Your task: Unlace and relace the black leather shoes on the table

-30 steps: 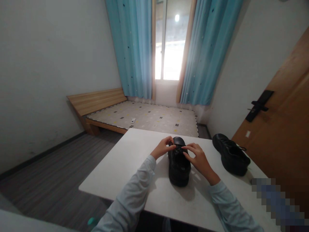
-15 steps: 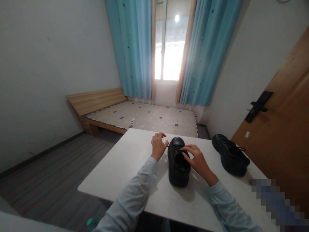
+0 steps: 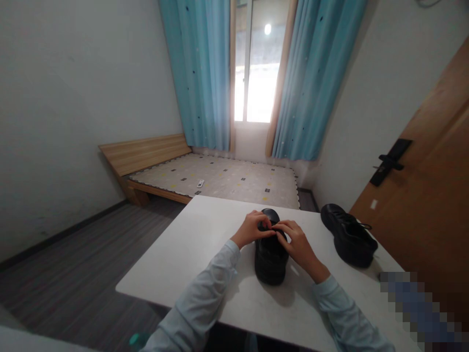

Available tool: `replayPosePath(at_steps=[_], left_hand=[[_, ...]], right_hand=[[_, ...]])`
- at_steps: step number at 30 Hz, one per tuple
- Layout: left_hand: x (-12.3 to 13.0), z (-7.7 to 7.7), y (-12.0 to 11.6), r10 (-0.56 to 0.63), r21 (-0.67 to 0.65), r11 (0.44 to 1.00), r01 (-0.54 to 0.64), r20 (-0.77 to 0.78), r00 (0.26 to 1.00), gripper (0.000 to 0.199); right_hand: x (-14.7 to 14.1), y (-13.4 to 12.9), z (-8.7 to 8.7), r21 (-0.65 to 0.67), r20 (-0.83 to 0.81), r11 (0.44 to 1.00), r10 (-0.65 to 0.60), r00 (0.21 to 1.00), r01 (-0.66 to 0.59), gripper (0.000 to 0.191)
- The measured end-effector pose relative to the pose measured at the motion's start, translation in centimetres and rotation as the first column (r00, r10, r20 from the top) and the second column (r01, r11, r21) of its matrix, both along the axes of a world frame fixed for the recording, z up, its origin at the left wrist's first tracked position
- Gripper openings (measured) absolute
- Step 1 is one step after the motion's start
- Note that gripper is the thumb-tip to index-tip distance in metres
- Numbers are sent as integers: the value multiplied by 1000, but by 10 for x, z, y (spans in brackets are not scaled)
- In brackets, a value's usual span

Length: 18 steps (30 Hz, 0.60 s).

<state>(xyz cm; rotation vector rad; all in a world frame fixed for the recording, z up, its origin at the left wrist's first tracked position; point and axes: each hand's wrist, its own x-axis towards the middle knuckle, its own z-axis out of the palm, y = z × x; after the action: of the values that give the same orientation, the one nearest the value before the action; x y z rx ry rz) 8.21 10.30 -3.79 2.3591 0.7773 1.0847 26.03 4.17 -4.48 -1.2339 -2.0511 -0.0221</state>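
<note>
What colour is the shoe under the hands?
The shoe is black; it shows best in the head view, the only one.

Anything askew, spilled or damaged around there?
Nothing spilled or broken stands out. One shoe sits upright under the left hand and right hand; the other shoe stands upright near the right edge of the table. The only oddity is a pixelated patch at lower right, hiding what lies behind it.

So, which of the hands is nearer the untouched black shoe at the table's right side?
Right. The right hand is left of the untouched shoe, at the other shoe; the left hand is farther left, also at that other shoe.
</note>
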Motion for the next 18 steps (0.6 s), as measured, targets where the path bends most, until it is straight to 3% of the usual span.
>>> replayPosePath(at_steps=[18], left_hand=[[5, -3, -2, 0, 5, 1000, 0, 5, 1000, 8]], right_hand=[[-1, 1, 1, 40, 59, 999, -13, 998, 11, 16]])
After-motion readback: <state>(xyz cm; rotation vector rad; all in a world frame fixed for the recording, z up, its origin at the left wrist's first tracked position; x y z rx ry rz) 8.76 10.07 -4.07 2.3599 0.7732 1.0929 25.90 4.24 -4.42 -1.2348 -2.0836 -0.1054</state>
